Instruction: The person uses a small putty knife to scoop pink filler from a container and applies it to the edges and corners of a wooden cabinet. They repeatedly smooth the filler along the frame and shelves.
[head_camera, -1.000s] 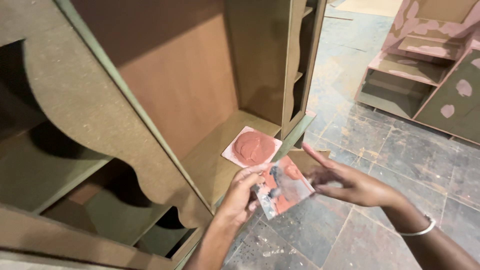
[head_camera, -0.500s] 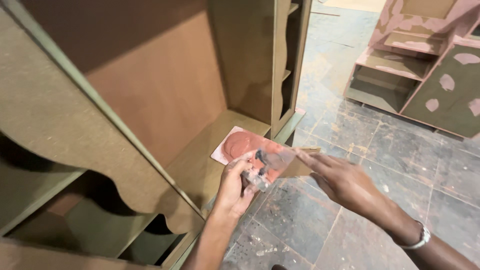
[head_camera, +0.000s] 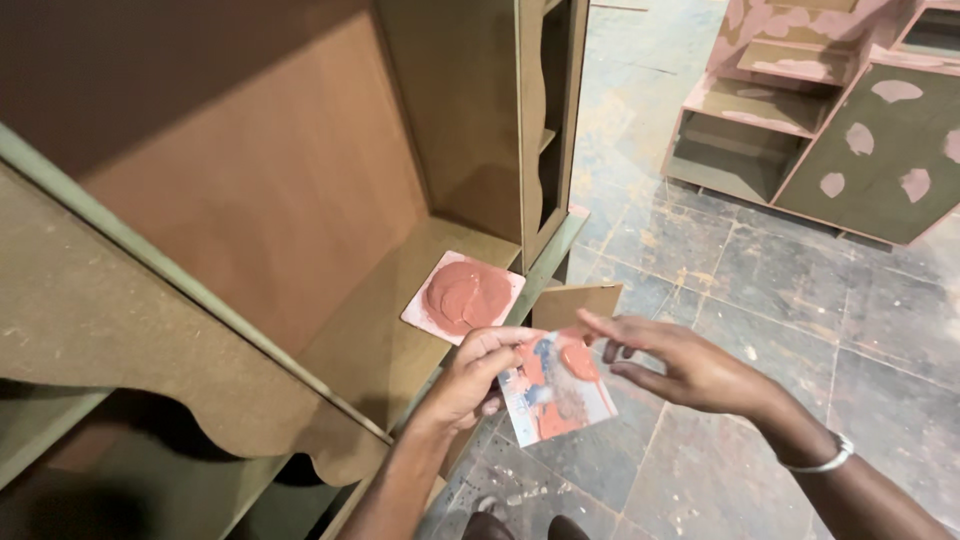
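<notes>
Far left of the grip: the fibreboard cabinet (head_camera: 300, 200) lies on its side, bare brown panels w/ greenish edges and a scalloped front piece. No filler patches show on the faces in view, so judging from that, this unit looks mostly unfilled.

Just above and left of the grip, on the cabinet's inner panel: a small square board (head_camera: 463, 297) carrying a round mound of reddish-pink putty. The mound is thick and broad, so plenty of mix is left.

The grip itself: left hand (head_camera: 468, 375) clenched on the near edge of a flat card scraper (head_camera: 555, 388), thumb on top, fingers under. The card is smeared red and grey w/ a small dab of putty near its far edge. It sits over the floor, just off the cabinet's edge, not touching the cabinet.

Right of the grip: right hand (head_camera: 690, 368) open, grasping nothing, fingers spread, fingertips at the card's far edge by the dab; can't tell if they actually touch it. Metal bangle on that wrist.

Behind the card: a small fibreboard offcut (head_camera: 578, 300) stands by the cabinet.

Far right, well apart: other cabinets (head_camera: 830, 120) on the stone floor (head_camera: 760, 300), dotted w/ pink filler patches – those look already done.
</notes>
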